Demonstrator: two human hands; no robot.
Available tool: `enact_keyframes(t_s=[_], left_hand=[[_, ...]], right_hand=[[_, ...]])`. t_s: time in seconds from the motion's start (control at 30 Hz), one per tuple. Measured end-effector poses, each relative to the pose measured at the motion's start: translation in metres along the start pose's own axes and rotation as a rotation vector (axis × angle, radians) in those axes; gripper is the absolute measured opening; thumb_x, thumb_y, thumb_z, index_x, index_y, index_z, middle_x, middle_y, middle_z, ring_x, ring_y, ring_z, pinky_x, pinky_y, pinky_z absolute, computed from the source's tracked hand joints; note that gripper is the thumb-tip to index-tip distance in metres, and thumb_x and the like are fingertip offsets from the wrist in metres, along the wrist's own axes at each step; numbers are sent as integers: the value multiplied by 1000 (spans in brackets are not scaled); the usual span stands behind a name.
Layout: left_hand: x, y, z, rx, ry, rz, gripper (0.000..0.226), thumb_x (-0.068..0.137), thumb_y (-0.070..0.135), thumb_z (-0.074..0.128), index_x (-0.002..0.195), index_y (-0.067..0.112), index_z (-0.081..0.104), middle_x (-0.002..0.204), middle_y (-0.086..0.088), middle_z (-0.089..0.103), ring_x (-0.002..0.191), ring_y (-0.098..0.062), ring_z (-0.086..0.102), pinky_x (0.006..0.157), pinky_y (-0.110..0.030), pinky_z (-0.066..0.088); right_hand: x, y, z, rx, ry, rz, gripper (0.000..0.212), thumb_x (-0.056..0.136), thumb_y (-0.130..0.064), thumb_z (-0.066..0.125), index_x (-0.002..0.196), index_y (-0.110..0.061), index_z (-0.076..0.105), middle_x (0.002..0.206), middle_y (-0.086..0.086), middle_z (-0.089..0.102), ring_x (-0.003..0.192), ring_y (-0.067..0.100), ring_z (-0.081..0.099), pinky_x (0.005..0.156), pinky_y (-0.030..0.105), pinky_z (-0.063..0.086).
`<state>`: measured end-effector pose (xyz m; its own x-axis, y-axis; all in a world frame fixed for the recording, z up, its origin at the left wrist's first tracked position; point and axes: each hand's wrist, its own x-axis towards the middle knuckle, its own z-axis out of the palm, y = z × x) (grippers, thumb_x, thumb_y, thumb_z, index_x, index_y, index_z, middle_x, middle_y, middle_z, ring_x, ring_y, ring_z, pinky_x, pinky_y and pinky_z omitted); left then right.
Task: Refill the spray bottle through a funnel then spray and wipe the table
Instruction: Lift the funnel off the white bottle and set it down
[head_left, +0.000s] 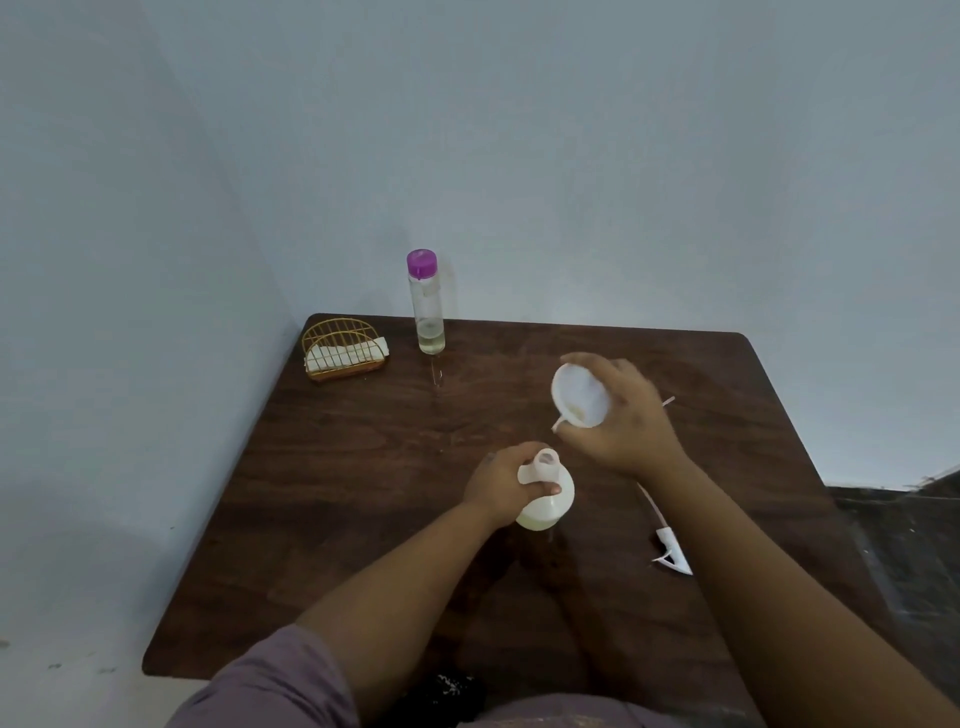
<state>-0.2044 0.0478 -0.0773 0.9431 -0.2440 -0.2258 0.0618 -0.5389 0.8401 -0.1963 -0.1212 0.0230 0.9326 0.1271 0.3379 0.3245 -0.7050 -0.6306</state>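
A white spray bottle (550, 501) stands open-necked on the dark wooden table (363, 467), with pale liquid in it. My left hand (496, 480) grips it around the neck. My right hand (623, 415) holds a white funnel (579, 395) tilted in the air, up and to the right of the bottle, its spout pointing down-left. The white spray head with its dip tube (670, 551) lies on the table to the right, partly behind my right forearm. A clear bottle with a purple cap (427, 306) stands at the back, a little liquid in its bottom.
A gold wire holder with white napkins (343, 351) sits at the table's back left corner. Pale walls close in behind and on the left. The floor shows dark past the table's right edge.
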Motion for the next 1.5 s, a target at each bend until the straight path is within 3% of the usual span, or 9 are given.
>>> enact_keyframes(t_s=[0.1,0.23,0.33,0.47,0.7,1.0,1.13,1.33,1.5], left_hand=[[5,-5,2,29,-14,8,56,63,62,70,115,43,61,115,15,66,111,-16,59,95,-44,49],[3,-2,2,15,-4,6,48,68,54,74,110,32,67,113,9,69,108,-15,62,92,-44,51],[2,-1,1,16,10,15,52,67,56,74,111,30,67,114,9,69,109,-15,61,93,-42,51],[3,1,0,39,-1,6,39,79,39,75,113,22,67,115,2,69,110,-18,62,93,-39,50],[9,-7,4,35,-7,-25,67,60,66,71,116,28,66,118,9,68,114,-14,58,97,-43,48],[6,-3,3,27,-4,4,36,71,44,79,103,35,66,107,11,70,106,-14,62,89,-39,52],[6,-1,0,58,-54,-19,61,66,54,78,122,35,62,123,11,65,115,-15,57,96,-43,50],[13,25,-32,8,-256,-68,106,62,35,91,149,27,32,149,1,44,136,-19,43,106,-37,42],[16,55,-62,-340,-125,-82,83,71,20,86,142,24,44,134,-1,57,123,-18,54,102,-37,48]], right_hand=[[0,0,-3,27,19,-66,70,60,-33,77,127,-27,56,108,-2,58,94,10,54,79,19,44],[-15,3,16,-49,-288,-28,78,57,-51,67,131,-33,50,108,-6,49,98,15,53,75,23,48],[-15,4,19,1,-153,-26,76,58,-46,72,130,-31,51,110,-6,51,98,12,52,76,22,48],[-13,0,22,-109,-267,-26,79,57,-44,75,130,-34,47,110,-4,49,96,16,54,74,29,53],[-6,-1,17,-7,-161,-26,74,59,-39,78,127,-31,51,114,-5,53,100,15,53,77,20,50],[-18,4,20,-52,-248,70,78,57,-41,76,129,-34,46,113,-4,48,99,16,53,75,24,51],[-12,7,12,77,-148,193,73,69,-37,81,130,-32,43,119,-11,44,106,10,44,79,20,42],[9,19,-11,364,-257,538,60,74,-46,77,126,-37,48,127,-5,51,109,20,58,81,33,58],[29,15,-29,600,-232,567,62,81,-31,73,138,-24,49,128,2,58,102,14,63,72,23,55]])
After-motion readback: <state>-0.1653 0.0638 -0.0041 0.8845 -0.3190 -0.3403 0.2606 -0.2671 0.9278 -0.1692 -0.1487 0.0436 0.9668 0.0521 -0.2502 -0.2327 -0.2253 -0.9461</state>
